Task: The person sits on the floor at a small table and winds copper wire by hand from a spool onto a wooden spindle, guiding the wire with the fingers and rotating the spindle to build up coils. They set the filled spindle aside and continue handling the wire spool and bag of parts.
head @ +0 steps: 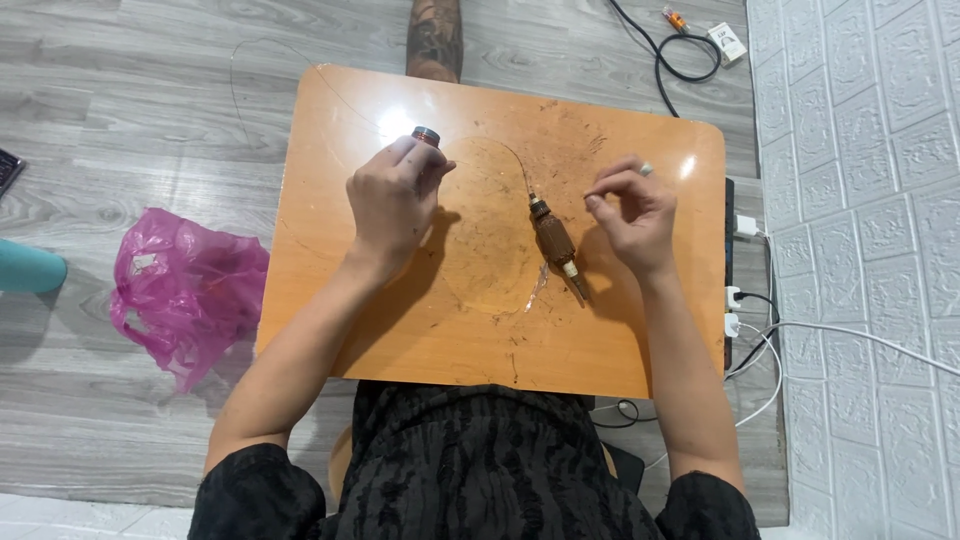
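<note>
Near the far edge of the orange wooden worktop (330,300), the left hand (393,200) clamps a small dark-capped spool (427,135). The right hand (630,210) pinches thin wire beside the brown motor armature (555,245) at centre. Jerking could snap the wire.

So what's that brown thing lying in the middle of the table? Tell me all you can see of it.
The brown thing is a small motor rotor: a dark reddish-brown wound body on a thin metal shaft, with a pale collar near its lower end. It lies flat on the orange table, slanted, upper end pointing away from the person. A thin wire runs from its upper end in a loop across the tabletop. Neither hand touches it; the right hand is nearest, fingers pinched just beside it.
</note>
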